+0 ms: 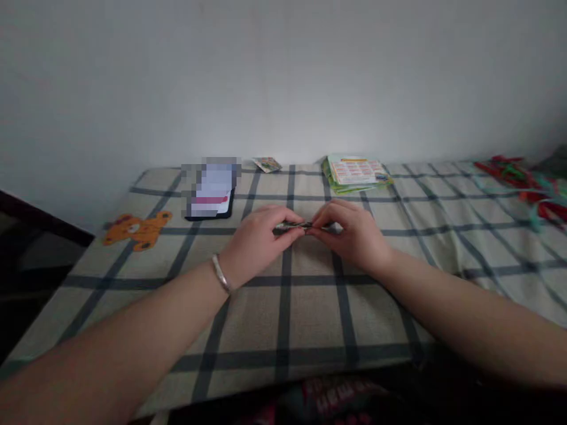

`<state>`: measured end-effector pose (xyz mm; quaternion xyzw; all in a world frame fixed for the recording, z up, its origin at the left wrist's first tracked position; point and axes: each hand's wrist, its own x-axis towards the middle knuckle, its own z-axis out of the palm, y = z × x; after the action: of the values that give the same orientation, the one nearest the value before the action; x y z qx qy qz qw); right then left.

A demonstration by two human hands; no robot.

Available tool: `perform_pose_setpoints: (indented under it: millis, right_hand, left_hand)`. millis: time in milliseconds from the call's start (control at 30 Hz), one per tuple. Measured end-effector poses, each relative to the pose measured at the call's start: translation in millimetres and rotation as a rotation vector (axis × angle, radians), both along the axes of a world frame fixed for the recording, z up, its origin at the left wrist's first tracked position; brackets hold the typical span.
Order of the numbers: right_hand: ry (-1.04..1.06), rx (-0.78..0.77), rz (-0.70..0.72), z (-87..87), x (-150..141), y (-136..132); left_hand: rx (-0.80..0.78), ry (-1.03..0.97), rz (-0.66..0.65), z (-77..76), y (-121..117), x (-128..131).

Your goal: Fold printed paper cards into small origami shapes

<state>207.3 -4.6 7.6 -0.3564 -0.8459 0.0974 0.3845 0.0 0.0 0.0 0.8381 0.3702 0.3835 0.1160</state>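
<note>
Both of my hands meet over the middle of a checked cloth (310, 307). My left hand (257, 242), with a silver bangle on its wrist, pinches one end of a thin folded strip of paper (297, 225). My right hand (354, 236) pinches the other end, fingertips pressed together. The strip lies flat and edge-on between the two hands, just above the cloth. Its printed pattern is too small to make out.
A phone (212, 198) with a lit screen lies at the back left. A stack of printed leaflets (357, 173) sits at the back. A small folded paper piece (267, 164) lies near the wall. Red and green strips (527, 183) pile at the far right. An orange bear print (137, 229) marks the cloth's left side.
</note>
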Motion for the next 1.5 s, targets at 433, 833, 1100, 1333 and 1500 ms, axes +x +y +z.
perform_pose_setpoints:
  millis: [433, 833, 1100, 1333, 1500]
  right_hand:
    - [-0.019, -0.021, -0.077, 0.0, -4.1, -2.2]
    - [-0.247, -0.006, -0.05, 0.5, 0.2, -0.6]
    - [-0.402, -0.008, -0.087, 3.8, -1.9, -4.1]
    - [-0.457, -0.041, -0.07, 4.0, -4.3, -4.2]
    - [-0.422, -0.089, -0.105, 3.1, -6.5, -4.7]
  left_hand:
    - [0.027, 0.008, 0.02, 2.7, 2.0, -0.8]
    - [0.117, 0.378, 0.12, 1.6, 1.8, -1.6]
    - [0.199, 0.487, 0.067, 8.8, -3.0, -1.4]
    - [0.224, 0.511, 0.056, 9.7, -6.1, 1.1]
    - [0.227, 0.508, 0.07, 10.9, -9.0, 3.9]
